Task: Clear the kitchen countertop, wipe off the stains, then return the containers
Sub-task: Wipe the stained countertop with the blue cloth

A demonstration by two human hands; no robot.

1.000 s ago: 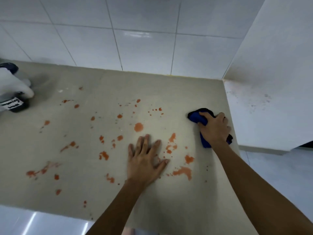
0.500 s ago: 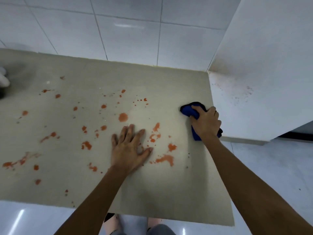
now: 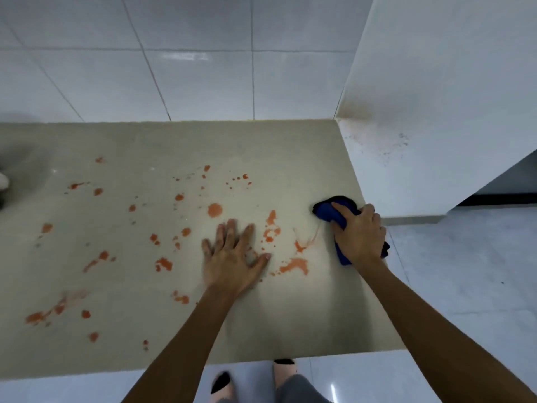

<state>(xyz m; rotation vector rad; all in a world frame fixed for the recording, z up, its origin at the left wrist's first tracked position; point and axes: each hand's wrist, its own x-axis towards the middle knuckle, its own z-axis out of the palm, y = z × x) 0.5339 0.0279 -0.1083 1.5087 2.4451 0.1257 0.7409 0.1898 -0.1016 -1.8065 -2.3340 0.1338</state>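
The beige countertop [image 3: 145, 359] is spattered with several orange-red stains [image 3: 215, 210] across its left and middle. My right hand [image 3: 360, 237] grips a bunched blue cloth [image 3: 327, 210] and presses it on the counter near the right edge. A faint smear [image 3: 311, 241] trails from a stain toward the cloth. My left hand [image 3: 232, 257] lies flat, fingers spread, on the counter among the stains, just left of the cloth hand.
White tiled wall [image 3: 203, 68] backs the counter. A white panel [image 3: 436, 112] with dirty marks stands at the right edge. A white and dark object [image 3: 2, 184] peeks in at the far left. Pale floor [image 3: 465, 271] lies right; my feet [image 3: 284, 370] show below the front edge.
The view has shifted, pushing the white container almost out at the left. My right hand has dragged the cloth slightly, leaving a thin smear. My left hand stays flat.
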